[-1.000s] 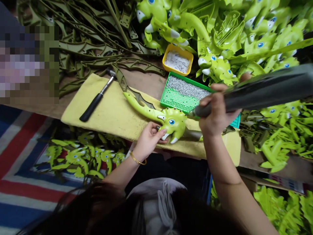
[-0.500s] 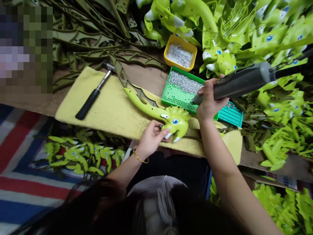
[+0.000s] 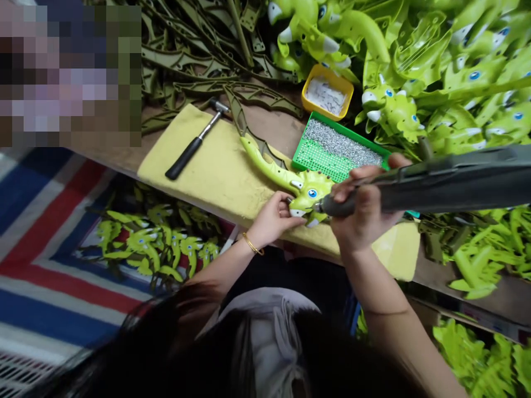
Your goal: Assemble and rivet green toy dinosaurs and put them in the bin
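Observation:
A lime-green dinosaur-head toy (image 3: 309,190) with a long green tail piece lies on a yellow cloth pad (image 3: 219,166). My left hand (image 3: 274,218) pinches the toy's lower edge near its white horn, fingers curled on it. My right hand (image 3: 365,207) is wrapped round a dark grey electric screwdriver (image 3: 440,182), whose tip rests at the toy's head just right of the blue eye. A gold bangle sits on my left wrist.
A black-handled hammer (image 3: 193,146) lies on the pad's left. Behind the toy are a green tray of screws (image 3: 332,146) and a yellow tub (image 3: 327,94). Dark olive parts pile at the back left, green dinosaur heads (image 3: 435,66) at the back right. Finished toys (image 3: 157,243) lie below.
My right hand has brought the screwdriver down from over the green tray to the toy's head. The view has shifted, so everything sits further right. My left hand keeps its hold.

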`<state>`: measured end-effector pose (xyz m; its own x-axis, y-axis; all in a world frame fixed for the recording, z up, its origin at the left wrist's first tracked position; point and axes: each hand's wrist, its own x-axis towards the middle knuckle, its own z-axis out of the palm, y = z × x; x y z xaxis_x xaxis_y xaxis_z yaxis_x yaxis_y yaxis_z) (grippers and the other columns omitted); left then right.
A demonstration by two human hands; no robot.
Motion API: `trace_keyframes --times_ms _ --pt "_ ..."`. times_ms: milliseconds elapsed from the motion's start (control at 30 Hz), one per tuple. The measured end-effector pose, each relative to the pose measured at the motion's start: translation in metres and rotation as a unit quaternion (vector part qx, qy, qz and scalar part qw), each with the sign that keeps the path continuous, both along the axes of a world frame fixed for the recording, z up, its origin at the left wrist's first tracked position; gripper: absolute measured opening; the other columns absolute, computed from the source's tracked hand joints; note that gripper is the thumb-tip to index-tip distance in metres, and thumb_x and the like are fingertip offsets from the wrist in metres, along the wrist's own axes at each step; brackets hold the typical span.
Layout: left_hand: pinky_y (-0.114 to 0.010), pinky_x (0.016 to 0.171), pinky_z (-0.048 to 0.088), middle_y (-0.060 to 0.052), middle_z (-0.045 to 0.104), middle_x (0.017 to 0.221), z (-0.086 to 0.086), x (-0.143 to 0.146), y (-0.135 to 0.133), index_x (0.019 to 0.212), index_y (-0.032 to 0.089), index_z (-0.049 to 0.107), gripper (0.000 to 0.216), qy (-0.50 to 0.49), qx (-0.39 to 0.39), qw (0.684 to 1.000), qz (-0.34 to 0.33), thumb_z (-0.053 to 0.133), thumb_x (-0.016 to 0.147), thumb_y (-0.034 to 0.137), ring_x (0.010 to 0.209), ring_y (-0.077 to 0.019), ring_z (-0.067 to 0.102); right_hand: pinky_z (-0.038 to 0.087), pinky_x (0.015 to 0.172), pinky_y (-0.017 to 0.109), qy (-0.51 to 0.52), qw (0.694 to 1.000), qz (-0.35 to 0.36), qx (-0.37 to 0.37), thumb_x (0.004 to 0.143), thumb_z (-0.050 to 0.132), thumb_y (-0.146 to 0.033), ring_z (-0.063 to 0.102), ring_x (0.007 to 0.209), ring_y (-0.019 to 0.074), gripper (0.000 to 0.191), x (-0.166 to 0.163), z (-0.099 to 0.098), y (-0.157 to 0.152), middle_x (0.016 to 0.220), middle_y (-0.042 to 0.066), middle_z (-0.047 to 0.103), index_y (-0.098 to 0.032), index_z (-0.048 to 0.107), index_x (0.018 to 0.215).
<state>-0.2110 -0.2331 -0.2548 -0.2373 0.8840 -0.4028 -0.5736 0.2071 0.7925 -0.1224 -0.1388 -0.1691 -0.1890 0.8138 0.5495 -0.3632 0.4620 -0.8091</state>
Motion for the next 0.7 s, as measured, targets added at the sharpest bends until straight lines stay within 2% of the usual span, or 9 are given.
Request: trace_keyframes --times_ms 67,133,333,467,533,600,700 --pt "-0.023 0.067 0.054 0.005 0.066 0.075 -0.001 0.001 0.000 0.094 0.019 0.045 0.056 0.000 0.004 1.000 0.003 0.084 0.054 0.016 0.069 -0.0108 0.067 0.048 0.047 0.024 -0.027 0.999 0.030 -0.008 0.079 0.071 -0.037 0.052 0.048 0.0052 0.038 0.000 -0.008 -0.019 0.087 -0.004 0.063 -0.035 0.058 0.114" --pt "-0.022 0.064 0.053 0.006 0.065 0.071 0.000 0.002 0.000 0.092 0.019 0.045 0.054 -0.002 0.002 1.000 0.004 0.083 0.054 0.014 0.066 -0.0098 0.066 0.050 0.051 0.025 -0.047 0.998 0.029 0.003 0.078 0.071 -0.040 0.053 0.050 0.0059 0.040 0.000 -0.015 -0.027 0.086 -0.004 0.063 -0.034 0.057 0.114" --pt "-0.020 0.059 0.050 0.009 0.061 0.064 0.007 0.002 0.001 0.088 0.018 0.046 0.049 0.011 -0.015 1.000 0.016 0.080 0.052 0.011 0.057 -0.0075 0.061 0.051 0.054 0.024 -0.057 0.996 0.066 0.011 0.076 0.072 -0.031 0.055 0.054 0.0061 0.044 -0.001 -0.034 -0.021 0.085 -0.005 0.061 -0.036 0.055 0.117" --pt "-0.025 0.060 0.051 0.006 0.060 0.066 0.011 0.007 0.000 0.085 0.019 0.047 0.046 0.057 -0.030 0.997 0.036 0.081 0.055 0.021 0.061 -0.0112 0.061 0.051 0.051 0.022 -0.079 0.992 0.084 0.043 0.074 0.072 -0.027 0.058 0.055 0.0070 0.054 0.004 -0.048 -0.028 0.079 -0.007 0.059 -0.037 0.050 0.122" --pt "-0.026 0.061 0.051 0.005 0.060 0.067 0.011 0.009 -0.001 0.084 0.019 0.047 0.047 0.073 -0.031 0.996 0.042 0.082 0.055 0.029 0.064 -0.0128 0.062 0.051 0.050 0.022 -0.099 0.991 0.079 0.048 0.074 0.073 -0.026 0.058 0.054 0.0075 0.054 0.006 -0.046 -0.031 0.077 -0.007 0.060 -0.038 0.050 0.122" --pt "-0.025 0.060 0.050 0.005 0.061 0.069 0.009 0.009 -0.002 0.089 0.019 0.046 0.049 0.073 -0.025 0.997 0.026 0.081 0.057 0.032 0.063 -0.0130 0.062 0.050 0.048 0.022 -0.099 0.992 0.064 0.037 0.075 0.072 -0.028 0.056 0.051 0.0070 0.051 0.006 -0.034 -0.024 0.080 -0.007 0.062 -0.037 0.052 0.120" --pt "-0.024 0.056 0.047 0.006 0.060 0.067 0.006 0.001 -0.005 0.102 0.020 0.045 0.055 0.126 -0.020 0.991 -0.044 0.079 0.061 0.033 0.057 -0.0129 0.061 0.046 0.045 0.023 -0.037 0.998 -0.037 0.024 0.078 0.069 -0.034 0.051 0.046 0.0052 0.045 0.000 -0.012 0.012 0.085 -0.005 0.064 -0.033 0.052 0.119"
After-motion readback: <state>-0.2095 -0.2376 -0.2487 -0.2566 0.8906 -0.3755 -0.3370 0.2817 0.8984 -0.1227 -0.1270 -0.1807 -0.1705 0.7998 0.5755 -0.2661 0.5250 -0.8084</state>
